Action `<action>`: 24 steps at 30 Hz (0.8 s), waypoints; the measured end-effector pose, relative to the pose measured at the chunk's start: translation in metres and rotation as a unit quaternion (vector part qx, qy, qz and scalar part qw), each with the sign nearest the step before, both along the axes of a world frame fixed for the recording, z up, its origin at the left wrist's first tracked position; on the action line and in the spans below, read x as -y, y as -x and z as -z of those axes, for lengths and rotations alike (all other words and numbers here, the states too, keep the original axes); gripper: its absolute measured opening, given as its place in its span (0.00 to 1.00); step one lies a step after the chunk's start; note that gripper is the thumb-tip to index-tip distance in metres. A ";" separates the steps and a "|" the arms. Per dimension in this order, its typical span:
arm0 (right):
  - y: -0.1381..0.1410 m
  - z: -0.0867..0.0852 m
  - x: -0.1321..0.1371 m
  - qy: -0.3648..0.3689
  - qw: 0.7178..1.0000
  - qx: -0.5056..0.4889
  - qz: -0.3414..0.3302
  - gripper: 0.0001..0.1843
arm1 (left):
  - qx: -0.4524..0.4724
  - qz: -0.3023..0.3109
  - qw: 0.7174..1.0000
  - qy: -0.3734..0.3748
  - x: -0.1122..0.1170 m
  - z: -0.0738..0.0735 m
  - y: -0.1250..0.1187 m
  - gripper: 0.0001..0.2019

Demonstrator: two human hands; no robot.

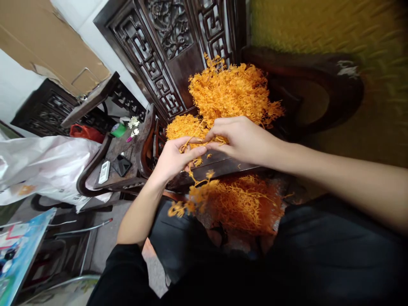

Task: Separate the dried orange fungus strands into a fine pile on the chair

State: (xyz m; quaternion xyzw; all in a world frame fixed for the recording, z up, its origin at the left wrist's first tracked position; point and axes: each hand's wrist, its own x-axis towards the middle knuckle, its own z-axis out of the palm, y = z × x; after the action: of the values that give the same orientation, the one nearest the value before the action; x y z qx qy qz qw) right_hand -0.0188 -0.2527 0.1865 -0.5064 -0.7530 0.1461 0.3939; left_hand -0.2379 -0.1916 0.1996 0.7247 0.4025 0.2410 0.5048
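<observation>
My left hand (174,158) and my right hand (239,138) meet in front of me, both pinched on an orange artificial sprig (194,193) whose thin stem hangs down between them. Its fluffy tips dangle over my lap. Behind the hands, a big heap of the same orange sprigs (231,91) lies on a dark wooden chair seat (223,163). A second, flatter pile of orange sprigs (247,204) sits in front of my knees.
A carved dark wood chair back (165,46) stands behind the heap. A small wooden side table (123,163) at left holds a remote, a dark phone and small white flowers. A white plastic bag (44,163) and cardboard (47,42) lie further left.
</observation>
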 end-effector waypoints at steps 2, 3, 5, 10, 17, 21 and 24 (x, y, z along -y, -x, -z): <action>-0.001 -0.006 0.003 -0.025 0.999 -0.030 0.033 0.08 | 0.002 -0.012 1.000 -0.004 -0.001 0.001 0.000 0.18; -0.001 -0.009 0.005 -0.036 0.997 -0.054 0.049 0.10 | 0.015 -0.018 1.000 -0.004 -0.002 0.002 0.000 0.17; 0.000 -0.014 0.008 -0.040 0.992 -0.106 0.062 0.11 | 0.056 -0.030 0.998 -0.011 -0.005 0.004 0.000 0.18; 0.008 -0.014 0.011 0.054 0.987 -0.149 0.026 0.14 | 0.154 -0.075 0.985 -0.016 -0.009 0.008 -0.005 0.22; 0.025 -0.005 0.007 0.177 0.981 -0.065 0.040 0.25 | 0.179 -0.081 0.977 -0.086 0.004 0.011 -0.014 0.17; 0.028 -0.006 0.010 0.149 0.989 -0.003 0.008 0.17 | 0.157 -0.052 0.983 -0.074 0.010 0.008 -0.014 0.21; 0.027 -0.006 0.013 0.129 0.990 0.051 -0.007 0.16 | 0.118 -0.029 0.988 -0.098 0.013 0.000 -0.012 0.19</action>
State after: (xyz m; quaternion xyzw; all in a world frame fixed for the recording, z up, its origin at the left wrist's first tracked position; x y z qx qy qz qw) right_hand -0.0460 -0.2655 0.1924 -0.5542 -0.7505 0.2193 0.2854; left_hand -0.2260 -0.2049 0.1996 0.7251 0.3358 0.3773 0.4681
